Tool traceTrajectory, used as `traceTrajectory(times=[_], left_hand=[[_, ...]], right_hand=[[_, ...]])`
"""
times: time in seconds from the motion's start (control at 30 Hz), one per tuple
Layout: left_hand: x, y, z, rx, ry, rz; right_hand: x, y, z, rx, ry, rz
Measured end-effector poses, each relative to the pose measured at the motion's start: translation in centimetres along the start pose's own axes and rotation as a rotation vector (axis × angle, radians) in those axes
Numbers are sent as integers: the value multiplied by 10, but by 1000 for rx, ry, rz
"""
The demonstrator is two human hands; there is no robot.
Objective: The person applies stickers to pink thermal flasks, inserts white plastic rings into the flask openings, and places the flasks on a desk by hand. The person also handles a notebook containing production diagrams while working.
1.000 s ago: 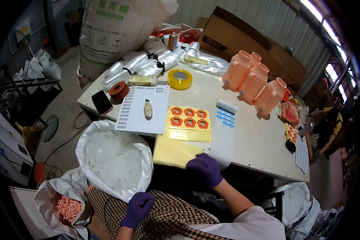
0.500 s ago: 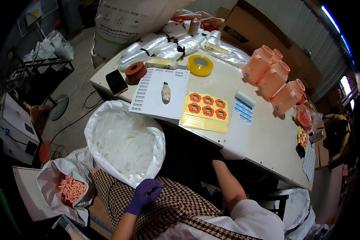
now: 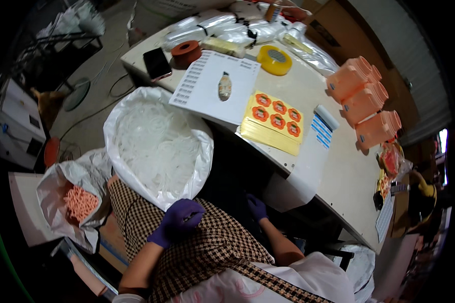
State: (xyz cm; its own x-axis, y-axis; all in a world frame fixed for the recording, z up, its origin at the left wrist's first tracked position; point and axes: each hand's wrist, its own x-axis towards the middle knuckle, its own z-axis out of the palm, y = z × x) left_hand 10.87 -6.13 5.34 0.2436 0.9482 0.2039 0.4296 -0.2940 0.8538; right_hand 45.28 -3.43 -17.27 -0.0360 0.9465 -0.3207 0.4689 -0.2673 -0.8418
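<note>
Operator: Which of my hands is nearer the bag?

Guide: Your left hand (image 3: 178, 221), gloved and low over the checked apron (image 3: 222, 247). The bag (image 3: 202, 164), filled with clear pieces (image 3: 154, 141), sits ahead of it and to its left. The near rim comes right up to your fingers, though I can't tell whether they touch

Operator: Am I holding anything there?

Guide: I can't tell. Your fingers curl in to a narrow shape with a dark gap among them, and nothing shows clearly inside

Operator: And the right?

Guide: Your right hand (image 3: 257, 207) is below the near edge of the table (image 3: 346, 189), in shadow. I can't tell whether it holds anything

Operator: What lies closest to that one?

Guide: The strip (image 3: 292, 189). It droops over the edge just beside your hand, to its right. Its long axis slants away from you and a bit rightward, up to the roll (image 3: 327, 117)

Operator: And the stickers (image 3: 276, 120)?

Guide: Ahead and a touch right of your right hand, which is the nearer one. They lie flat on the table, long side running left to right, the right end angled toward you
</note>
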Motion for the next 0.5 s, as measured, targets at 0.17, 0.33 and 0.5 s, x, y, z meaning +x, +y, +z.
traceTrajectory(times=[0.17, 0.33, 0.5], left_hand=[[5, 0, 4, -52, 36, 108], [-2, -11, 3, 3, 36, 106], [-3, -17, 6, -87, 33, 48]], right_hand=[[16, 65, -93, -602, -136, 30], [60, 41, -174, -933, 20, -176], [75, 63, -193, -1184, 72, -181]])
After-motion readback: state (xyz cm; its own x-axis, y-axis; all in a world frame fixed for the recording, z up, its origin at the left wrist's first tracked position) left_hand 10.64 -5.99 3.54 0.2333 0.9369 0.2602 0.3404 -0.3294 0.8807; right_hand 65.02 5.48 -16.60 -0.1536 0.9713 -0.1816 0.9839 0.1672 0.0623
